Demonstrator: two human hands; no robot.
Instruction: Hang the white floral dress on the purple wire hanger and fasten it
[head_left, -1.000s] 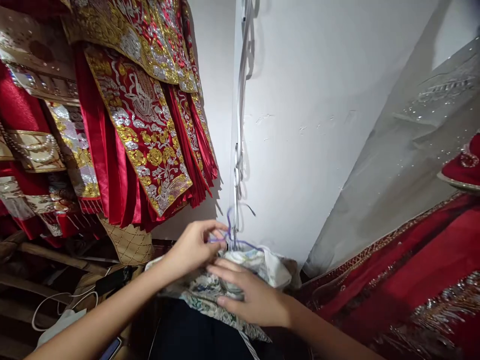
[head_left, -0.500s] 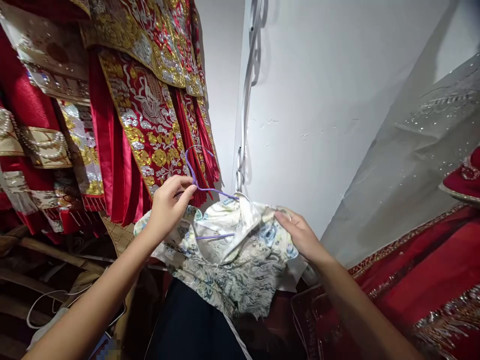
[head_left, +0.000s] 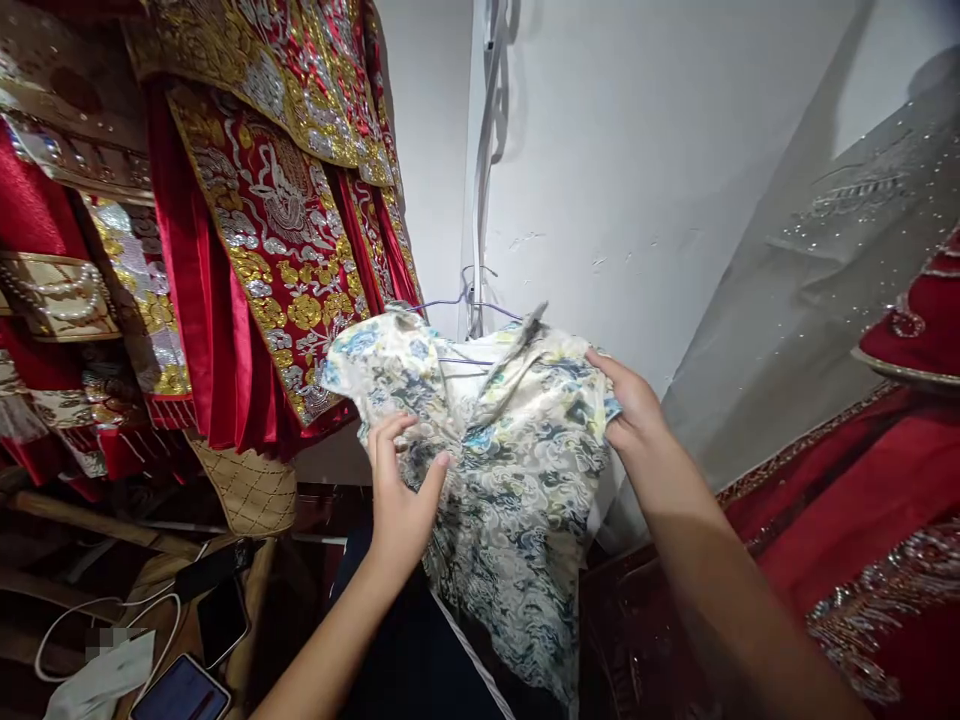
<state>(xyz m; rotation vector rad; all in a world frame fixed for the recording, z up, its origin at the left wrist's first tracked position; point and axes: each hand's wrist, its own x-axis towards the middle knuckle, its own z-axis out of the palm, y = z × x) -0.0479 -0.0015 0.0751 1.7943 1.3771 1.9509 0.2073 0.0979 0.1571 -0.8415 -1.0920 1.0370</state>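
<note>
Overall, a cream, blue-patterned, V-necked garment (head_left: pixel 517 500)

cool light is strongest on the far wall (head_left: pixel 600 180), where the rail (head_left: pixel 478 220) throws a soft shadow to its right, suggesting a source on the left, and a greyer band slants down the far right. trim on the robe (head_left: pixel 304 270) and specks on the veil (head_left: pixel 840 240) glint, while the dress (head_left: pixel 517 480) dims toward its near end and the near left sinks into gloom. wide-lens stretch pulls at the edges, the right forearm (head_left: pixel 720 560) is shaded, and pixel blocks blot the cloth (head_left: pixel 112 685).
</note>
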